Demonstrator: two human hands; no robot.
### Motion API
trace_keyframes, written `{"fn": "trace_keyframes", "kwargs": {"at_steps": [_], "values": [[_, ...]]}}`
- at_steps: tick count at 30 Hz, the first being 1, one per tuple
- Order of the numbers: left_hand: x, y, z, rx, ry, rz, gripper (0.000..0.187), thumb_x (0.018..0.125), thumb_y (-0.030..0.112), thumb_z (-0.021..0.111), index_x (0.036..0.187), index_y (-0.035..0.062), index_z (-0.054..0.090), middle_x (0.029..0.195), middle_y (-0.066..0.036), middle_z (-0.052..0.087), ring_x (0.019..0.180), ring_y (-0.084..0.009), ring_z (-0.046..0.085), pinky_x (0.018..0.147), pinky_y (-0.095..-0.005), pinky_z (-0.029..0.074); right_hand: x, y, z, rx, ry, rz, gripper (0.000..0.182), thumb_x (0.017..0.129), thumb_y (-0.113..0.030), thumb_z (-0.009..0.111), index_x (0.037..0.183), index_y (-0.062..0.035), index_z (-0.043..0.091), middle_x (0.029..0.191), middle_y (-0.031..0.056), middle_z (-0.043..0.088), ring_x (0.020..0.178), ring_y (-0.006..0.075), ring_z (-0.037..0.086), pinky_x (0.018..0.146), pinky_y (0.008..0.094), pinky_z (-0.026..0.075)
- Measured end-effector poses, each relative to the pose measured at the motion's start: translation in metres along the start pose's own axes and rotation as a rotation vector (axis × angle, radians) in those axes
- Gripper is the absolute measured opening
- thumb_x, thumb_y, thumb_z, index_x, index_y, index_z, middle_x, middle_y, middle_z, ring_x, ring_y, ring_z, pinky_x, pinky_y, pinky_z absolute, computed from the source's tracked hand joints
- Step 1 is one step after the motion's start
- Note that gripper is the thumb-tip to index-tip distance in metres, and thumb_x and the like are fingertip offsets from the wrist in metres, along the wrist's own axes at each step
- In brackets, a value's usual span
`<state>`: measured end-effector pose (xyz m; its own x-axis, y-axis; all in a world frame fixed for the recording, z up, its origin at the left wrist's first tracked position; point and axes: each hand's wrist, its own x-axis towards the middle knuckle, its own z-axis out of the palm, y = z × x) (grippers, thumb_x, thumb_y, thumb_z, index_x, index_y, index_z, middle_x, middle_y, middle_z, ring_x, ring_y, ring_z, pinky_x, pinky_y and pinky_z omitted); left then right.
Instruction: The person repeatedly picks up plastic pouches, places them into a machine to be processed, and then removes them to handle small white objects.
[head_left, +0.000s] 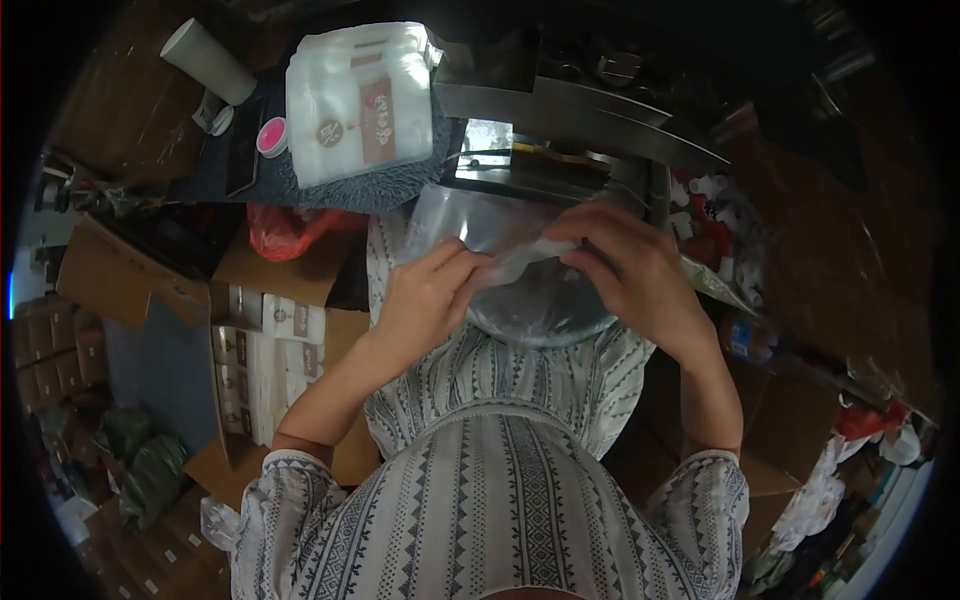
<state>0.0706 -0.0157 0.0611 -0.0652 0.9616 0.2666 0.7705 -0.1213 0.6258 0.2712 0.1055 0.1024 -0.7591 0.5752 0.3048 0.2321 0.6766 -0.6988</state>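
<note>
A clear plastic bag point(545, 310) hangs over my lap, its mouth gathered between both hands. My left hand point(422, 295) pinches one end of the bag's edge between thumb and fingertips. At the other end, my right hand point(640, 275) has thumb and forefinger closed on the same edge, which stretches thin and whitish between them. Just beyond the bag is a metal machine point(590, 112) with a yellow strip. To the left of it, a stack of white printed packs point(345, 120) lies on a grey shaggy mat point(370, 195).
A small pink-topped tub point(271, 137) and a white cylinder point(208, 62) stand at the back left. An open cardboard box point(270, 265) on my left holds several white packs point(295, 320). Below the mat hangs a red plastic bag point(280, 232). More cardboard point(790, 420) is at right.
</note>
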Motion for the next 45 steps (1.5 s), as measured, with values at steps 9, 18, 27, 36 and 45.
{"fn": "trace_keyframes", "kwargs": {"at_steps": [9, 18, 27, 36, 45], "values": [[0.066, -0.021, 0.055, -0.865, -0.211, -0.618, 0.023, 0.088, 0.015, 0.064, 0.102, -0.0031, 0.065, 0.083, -0.014, 0.067, 0.066, -0.0157, 0.065, 0.057, -0.0295, 0.050, -0.022, 0.030, -0.028, -0.298, 0.192, 0.321, 0.029, 0.085, -0.009, 0.065, 0.114, -0.0074, 0.062, 0.092, 0.0129, 0.067, 0.083, 0.0244, 0.067, 0.073, 0.0323, 0.052], [0.045, -0.099, 0.012, 0.422, 0.330, -0.079, 0.049, 0.086, 0.024, 0.067, 0.124, -0.0023, 0.051, 0.123, -0.022, 0.053, 0.106, -0.0319, 0.058, 0.089, -0.0402, 0.048, -0.050, 0.098, -0.043, -0.443, 0.132, 0.589, 0.025, 0.083, -0.011, 0.061, 0.107, -0.0045, 0.063, 0.095, 0.0190, 0.067, 0.089, 0.0315, 0.067, 0.073, 0.0385, 0.051], [-0.007, -0.054, -0.018, 0.316, 0.293, -0.281, 0.017, 0.080, 0.003, 0.065, 0.096, 0.0059, 0.067, 0.089, -0.010, 0.064, 0.084, -0.0303, 0.062, 0.070, -0.0354, 0.049, 0.005, 0.002, 0.000, 0.226, 0.149, 0.311, 0.026, 0.080, -0.002, 0.069, 0.106, -0.0026, 0.065, 0.086, 0.0110, 0.066, 0.077, 0.0223, 0.066, 0.070, 0.0287, 0.052], [-0.006, -0.008, -0.002, -0.004, 0.089, -0.068, 0.012, 0.081, 0.002, 0.065, 0.093, 0.0050, 0.067, 0.081, -0.012, 0.062, 0.069, -0.0309, 0.062, 0.061, -0.0352, 0.049, 0.019, -0.002, 0.017, 0.180, -0.061, 0.069, 0.024, 0.082, -0.005, 0.069, 0.106, -0.0009, 0.063, 0.094, 0.0113, 0.067, 0.084, 0.0217, 0.067, 0.073, 0.0296, 0.053], [0.070, -0.018, 0.045, -0.913, -0.221, -0.667, 0.028, 0.092, 0.022, 0.063, 0.098, -0.0048, 0.065, 0.084, -0.006, 0.065, 0.076, -0.0093, 0.062, 0.065, -0.0210, 0.052, -0.020, 0.035, -0.029, -0.311, 0.171, 0.418, 0.026, 0.084, -0.009, 0.064, 0.110, -0.0046, 0.062, 0.098, 0.0177, 0.065, 0.087, 0.0359, 0.065, 0.074, 0.0405, 0.052]]}}
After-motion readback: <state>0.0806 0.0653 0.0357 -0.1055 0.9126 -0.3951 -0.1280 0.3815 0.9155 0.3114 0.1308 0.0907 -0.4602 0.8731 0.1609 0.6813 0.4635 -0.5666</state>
